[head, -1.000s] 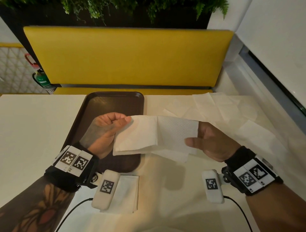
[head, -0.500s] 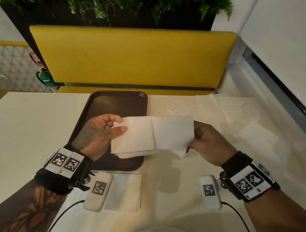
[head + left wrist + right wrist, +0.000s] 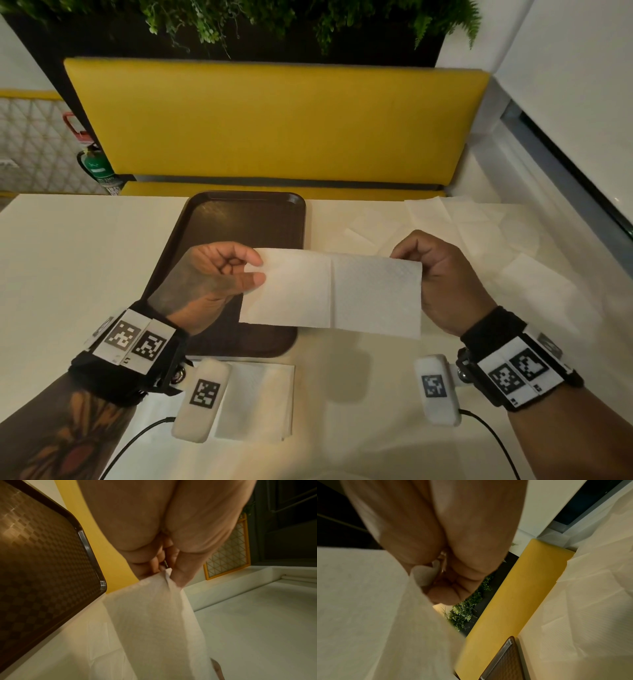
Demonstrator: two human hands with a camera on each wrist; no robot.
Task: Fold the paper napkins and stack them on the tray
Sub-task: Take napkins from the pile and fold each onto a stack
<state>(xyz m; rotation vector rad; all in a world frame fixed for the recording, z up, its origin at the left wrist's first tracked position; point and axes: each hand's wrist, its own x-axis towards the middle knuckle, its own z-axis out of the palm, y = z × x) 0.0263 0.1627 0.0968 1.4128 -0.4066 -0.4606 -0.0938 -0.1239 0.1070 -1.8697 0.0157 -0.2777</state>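
Held up above the table, stretched flat between both hands: one white napkin, folded into a long strip with a crease down its middle. Pinched at its upper left corner by the left hand, thumb under and fingers curled over the edge; clearer from the left wrist view, where the thumb and fingertips close on the paper's corner and the napkin hangs away below. Gripped at its upper right corner by the right hand, fingers curled round the edge and knuckles turned toward the head camera; from the right wrist view, a small tuft of paper pokes out between thumb and curled fingers. Hanging partly over the right edge of the brown tray, not touching it. On the tray, nothing visible but its dark checkered floor. Lying on the table just in front of the tray, partly under the left wrist's white camera block: a small stack of folded napkins, square and flat. Spread across the far right of the table, well apart from the tray: several unfolded napkins, overlapping loosely. Behind the table, a yellow bench, with green plants above its back.
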